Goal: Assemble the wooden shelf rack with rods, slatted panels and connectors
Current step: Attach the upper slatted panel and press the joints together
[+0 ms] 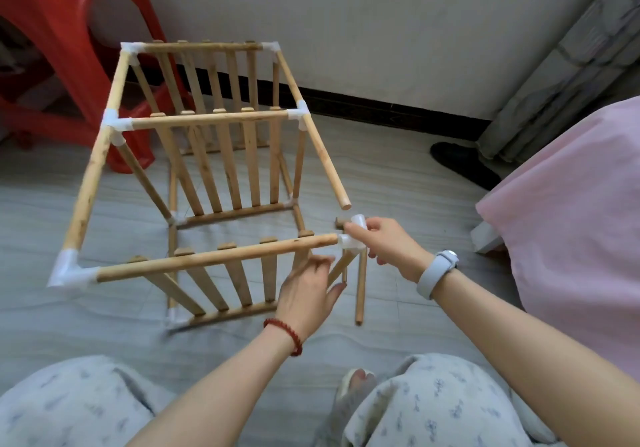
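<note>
The half-built rack (207, 155) stands mid-frame on the floor. Lower right of centre, the right hand (388, 242) pinches the white corner connector (355, 235); the left hand (308, 294) hangs loose-fingered beside the front slatted panel (221, 273), gripping nothing. The frame looks light and wobbly, so hold it at the joints, not mid-rod

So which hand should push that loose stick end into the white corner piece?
Probably the left hand: it is open below the front rod. The right hand already pinches the white connector, so it should steady that. The free rod end hangs just above it.
</note>
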